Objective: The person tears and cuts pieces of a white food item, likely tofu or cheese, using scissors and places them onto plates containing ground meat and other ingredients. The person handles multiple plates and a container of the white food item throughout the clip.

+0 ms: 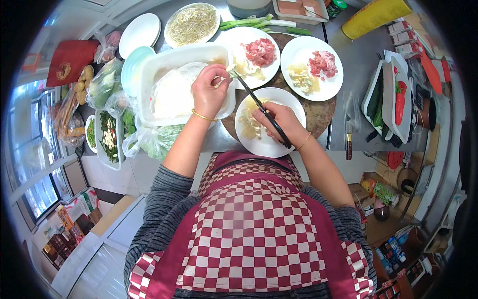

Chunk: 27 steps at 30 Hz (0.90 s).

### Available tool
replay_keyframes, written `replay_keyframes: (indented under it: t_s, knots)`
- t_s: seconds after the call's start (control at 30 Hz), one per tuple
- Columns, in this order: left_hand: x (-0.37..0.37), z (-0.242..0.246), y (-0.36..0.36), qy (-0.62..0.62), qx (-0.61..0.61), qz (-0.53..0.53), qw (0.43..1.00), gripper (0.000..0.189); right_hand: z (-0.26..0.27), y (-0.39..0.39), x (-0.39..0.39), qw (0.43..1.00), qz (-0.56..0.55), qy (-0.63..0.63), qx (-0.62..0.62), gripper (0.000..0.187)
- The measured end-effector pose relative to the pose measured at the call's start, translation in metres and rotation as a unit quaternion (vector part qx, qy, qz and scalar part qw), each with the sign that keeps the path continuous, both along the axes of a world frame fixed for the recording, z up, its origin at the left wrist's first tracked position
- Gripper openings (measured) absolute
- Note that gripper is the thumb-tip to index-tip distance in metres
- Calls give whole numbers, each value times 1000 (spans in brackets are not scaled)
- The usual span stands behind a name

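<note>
My left hand (212, 88) is over the right side of a white plastic tub (149, 108), pinching a small pale piece of food (230, 69) between thumb and fingers. My right hand (282, 121) grips long dark tongs or chopsticks (261, 106), whose far end reaches that piece; which tool it is I cannot tell. Below my right hand lies a white plate (276, 149) with pale yellowish pieces (251, 121). Two more white plates, one behind (257, 33) and one at the right (325, 93), each hold diced raw meat (322, 64) and similar pale pieces. The tub contains a white mass in clear plastic.
A round wooden board (321, 116) lies under the plates. Behind are bean sprouts (192, 24) and green onions (254, 24). Bagged vegetables (158, 140) stand at the left. A knife (348, 144) overhangs the counter edge at the right, beside trays with red peppers (400, 101) and cucumbers (377, 101).
</note>
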State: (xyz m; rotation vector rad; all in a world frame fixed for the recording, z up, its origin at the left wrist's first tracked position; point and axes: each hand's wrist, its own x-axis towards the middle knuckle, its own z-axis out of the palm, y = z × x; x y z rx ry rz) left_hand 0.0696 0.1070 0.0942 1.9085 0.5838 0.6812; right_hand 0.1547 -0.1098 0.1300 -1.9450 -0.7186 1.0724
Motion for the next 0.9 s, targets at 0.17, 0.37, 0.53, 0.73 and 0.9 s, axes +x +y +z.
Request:
replay_keyframes:
  t_s: [0.17, 0.37, 0.53, 0.73, 0.9]
  knots:
    - [20, -5, -1, 55, 98, -40, 993, 17, -9, -5, 13, 993, -46, 106, -25, 50]
    - [38, -14, -4, 140, 125, -32, 982, 17, -23, -8, 23, 987, -70, 142, -41, 47]
    - [40, -16, -1, 158, 117, -3, 981, 21, -30, -16, 23, 982, -70, 174, -28, 45]
    - [39, -15, -1, 171, 131, -24, 976, 23, -29, -15, 26, 995, -32, 92, -19, 46]
    - [39, -15, -4, 186, 144, -28, 972, 23, -33, -11, 29, 994, -26, 84, -63, 47]
